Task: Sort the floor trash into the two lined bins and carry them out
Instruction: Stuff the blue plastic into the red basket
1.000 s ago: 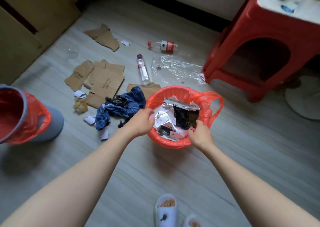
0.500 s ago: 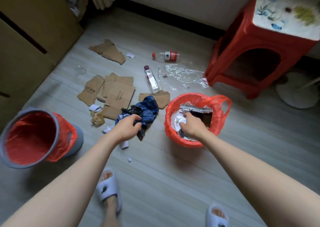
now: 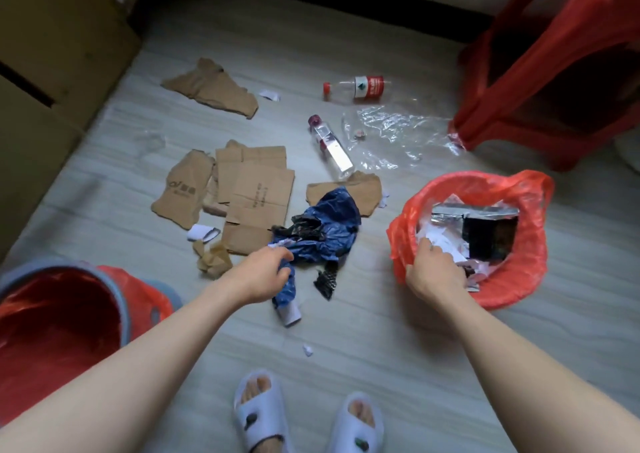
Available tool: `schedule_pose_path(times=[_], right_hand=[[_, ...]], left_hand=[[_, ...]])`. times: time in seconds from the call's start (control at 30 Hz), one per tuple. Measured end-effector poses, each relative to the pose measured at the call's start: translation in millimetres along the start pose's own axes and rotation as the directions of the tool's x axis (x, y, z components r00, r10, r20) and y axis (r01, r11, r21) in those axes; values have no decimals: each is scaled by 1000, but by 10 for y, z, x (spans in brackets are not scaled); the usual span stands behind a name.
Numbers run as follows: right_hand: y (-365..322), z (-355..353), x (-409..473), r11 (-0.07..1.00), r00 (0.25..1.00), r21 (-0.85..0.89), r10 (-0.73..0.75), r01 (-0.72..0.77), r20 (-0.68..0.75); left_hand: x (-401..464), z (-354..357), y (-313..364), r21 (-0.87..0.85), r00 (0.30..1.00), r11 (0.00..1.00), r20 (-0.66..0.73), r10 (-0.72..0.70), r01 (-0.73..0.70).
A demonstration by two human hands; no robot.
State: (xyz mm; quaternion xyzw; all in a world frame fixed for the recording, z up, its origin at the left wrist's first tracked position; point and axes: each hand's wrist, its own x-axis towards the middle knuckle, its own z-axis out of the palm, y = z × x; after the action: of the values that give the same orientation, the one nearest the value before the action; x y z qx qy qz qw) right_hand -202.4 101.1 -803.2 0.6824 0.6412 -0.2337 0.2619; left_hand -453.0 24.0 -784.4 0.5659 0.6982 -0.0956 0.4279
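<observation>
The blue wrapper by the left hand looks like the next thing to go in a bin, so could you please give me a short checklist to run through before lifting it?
1. Left hand gripping the blue wrapper: cannot tell; the fingers curl onto its near end, closure unclear.
2. Wrapper free of the cardboard: not ok; it lies across two pieces.
3. Orange bin has room: ok; papers and a foil pouch sit below the rim.
4. Right hand steadying that bin: ok; it is at the near rim.
5. Grey bin lined and open: ok; red liner visible.
6. Path between wrapper and orange bin: ok; bare floor.
</observation>
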Motion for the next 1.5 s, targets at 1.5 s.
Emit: schedule_pose_path(times=[1.5], right_hand=[[208, 146, -280, 344, 600, 676, 311, 652, -737]], left_hand=[[410, 478, 1134, 319, 201, 694, -806, 557, -645]])
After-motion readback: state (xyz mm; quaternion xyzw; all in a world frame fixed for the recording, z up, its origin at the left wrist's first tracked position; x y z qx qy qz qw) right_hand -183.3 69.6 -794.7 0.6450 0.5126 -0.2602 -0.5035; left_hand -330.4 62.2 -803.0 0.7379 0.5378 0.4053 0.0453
